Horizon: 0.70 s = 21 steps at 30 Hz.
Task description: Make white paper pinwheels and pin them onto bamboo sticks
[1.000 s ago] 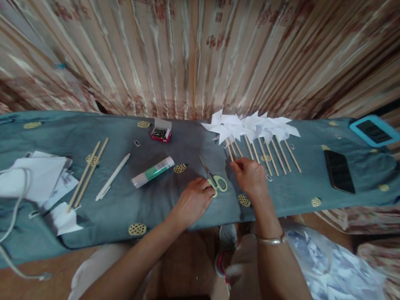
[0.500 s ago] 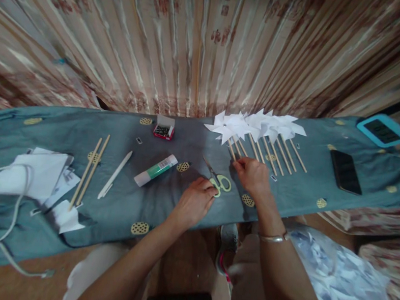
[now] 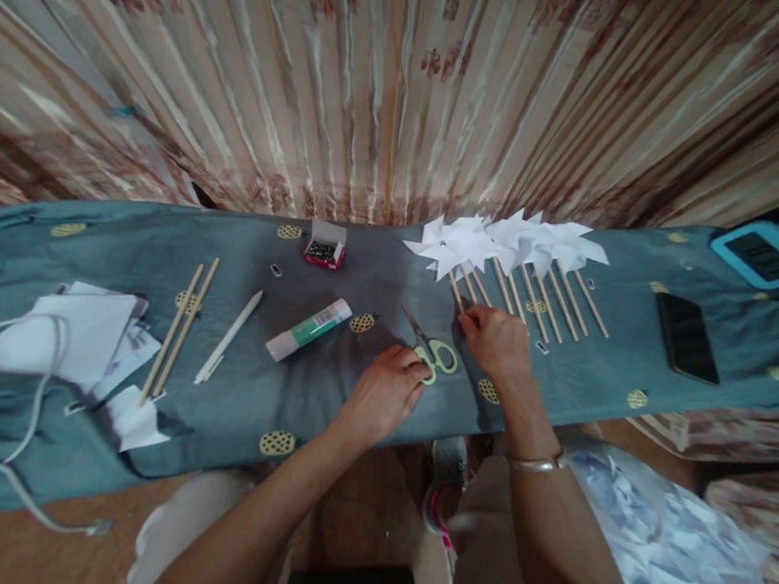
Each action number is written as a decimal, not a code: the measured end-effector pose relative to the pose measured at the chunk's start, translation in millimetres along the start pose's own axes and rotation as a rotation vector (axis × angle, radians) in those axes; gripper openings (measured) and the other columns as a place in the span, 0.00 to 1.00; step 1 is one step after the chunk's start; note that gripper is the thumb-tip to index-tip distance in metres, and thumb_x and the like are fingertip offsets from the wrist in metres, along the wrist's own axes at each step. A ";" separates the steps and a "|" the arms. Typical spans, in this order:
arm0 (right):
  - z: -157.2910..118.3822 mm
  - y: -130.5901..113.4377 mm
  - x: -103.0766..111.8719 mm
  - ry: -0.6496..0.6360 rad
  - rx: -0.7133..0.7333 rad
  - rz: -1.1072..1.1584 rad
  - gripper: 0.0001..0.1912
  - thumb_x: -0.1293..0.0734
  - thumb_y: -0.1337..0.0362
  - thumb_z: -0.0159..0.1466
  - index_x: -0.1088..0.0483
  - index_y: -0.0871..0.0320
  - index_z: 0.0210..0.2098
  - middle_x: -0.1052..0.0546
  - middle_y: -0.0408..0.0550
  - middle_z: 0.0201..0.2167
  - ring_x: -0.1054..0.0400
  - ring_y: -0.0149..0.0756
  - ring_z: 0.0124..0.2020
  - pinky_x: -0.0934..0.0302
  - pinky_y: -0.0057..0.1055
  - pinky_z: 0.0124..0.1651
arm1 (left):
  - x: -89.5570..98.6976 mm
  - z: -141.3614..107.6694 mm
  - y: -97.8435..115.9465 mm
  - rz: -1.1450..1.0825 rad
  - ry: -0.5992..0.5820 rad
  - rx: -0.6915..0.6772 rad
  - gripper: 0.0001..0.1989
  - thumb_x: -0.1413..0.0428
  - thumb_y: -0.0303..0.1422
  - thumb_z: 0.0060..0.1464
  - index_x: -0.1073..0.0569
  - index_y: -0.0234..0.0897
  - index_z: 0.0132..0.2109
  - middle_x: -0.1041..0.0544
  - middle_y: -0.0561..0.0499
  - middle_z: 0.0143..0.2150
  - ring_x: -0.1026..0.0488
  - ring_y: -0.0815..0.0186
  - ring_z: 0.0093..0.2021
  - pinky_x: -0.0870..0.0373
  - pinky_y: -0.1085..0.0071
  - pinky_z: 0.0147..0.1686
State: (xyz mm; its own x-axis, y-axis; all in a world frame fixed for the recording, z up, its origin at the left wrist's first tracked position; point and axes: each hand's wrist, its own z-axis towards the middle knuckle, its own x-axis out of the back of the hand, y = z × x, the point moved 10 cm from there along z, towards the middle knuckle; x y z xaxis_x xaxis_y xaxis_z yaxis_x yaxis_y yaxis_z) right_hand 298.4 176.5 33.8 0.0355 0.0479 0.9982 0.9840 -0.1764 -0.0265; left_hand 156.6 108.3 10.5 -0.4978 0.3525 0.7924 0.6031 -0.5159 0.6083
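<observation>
1. Head view, background: a striped, pleated curtain (image 3: 361,85) with reddish motifs hangs behind a table (image 3: 377,276) covered in grey-green cloth printed with yellow pineapples.
2. Head view, right hand (image 3: 497,341): thumb and fingers are pinched together on the lower end of the stick of the leftmost pinwheel (image 3: 465,243). A bracelet (image 3: 539,465) is worn on this wrist.
3. Head view, pinwheels: the white paper pinwheels (image 3: 562,244) lie overlapping in a row at the far edge, right of centre, sticks pointing towards the person.
4. Head view, left hand (image 3: 386,393): lies palm down on the cloth, fingertips at a yellow handle loop of the scissors (image 3: 419,333). Whether the fingers grip the loop cannot be told.
5. Head view, left part of table: a red box (image 3: 325,251) of small metal pieces stands with its lid raised; nearer lie a green-and-white tube (image 3: 310,329), a white pen (image 3: 229,337), two wooden sticks (image 3: 172,334), paper sheets (image 3: 79,335) and a white cable (image 3: 33,416).
6. Head view, right part: a dark phone (image 3: 687,339) lies near a blue-framed device (image 3: 767,256). Below the table edge sits a clear bag (image 3: 678,555) of white pieces.
</observation>
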 end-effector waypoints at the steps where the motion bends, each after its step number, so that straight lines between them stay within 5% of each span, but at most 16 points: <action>1: 0.0 -0.1 0.1 -0.001 -0.003 -0.001 0.15 0.38 0.60 0.69 0.21 0.59 0.41 0.18 0.62 0.36 0.23 0.51 0.38 0.38 0.38 0.40 | 0.1 0.0 0.0 -0.003 0.001 0.001 0.10 0.46 0.26 0.62 0.22 0.37 0.47 0.22 0.46 0.47 0.28 0.58 0.49 0.28 0.62 0.53; 21: 1.6 -4.5 -3.1 0.015 0.018 0.010 0.17 0.41 0.59 0.70 0.22 0.58 0.38 0.18 0.64 0.35 0.22 0.51 0.38 0.33 0.40 0.41 | 0.7 2.1 2.7 0.018 -0.011 0.015 0.10 0.45 0.25 0.62 0.22 0.36 0.47 0.22 0.45 0.47 0.27 0.57 0.49 0.27 0.62 0.53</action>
State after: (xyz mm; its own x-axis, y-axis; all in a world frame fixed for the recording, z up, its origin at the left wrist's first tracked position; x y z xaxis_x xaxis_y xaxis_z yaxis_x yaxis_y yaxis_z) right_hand 294.1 178.7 30.7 0.0428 0.0310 0.9986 0.9865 -0.1594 -0.0374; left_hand 159.1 108.8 12.8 -0.4798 0.3523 0.8036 0.6214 -0.5101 0.5947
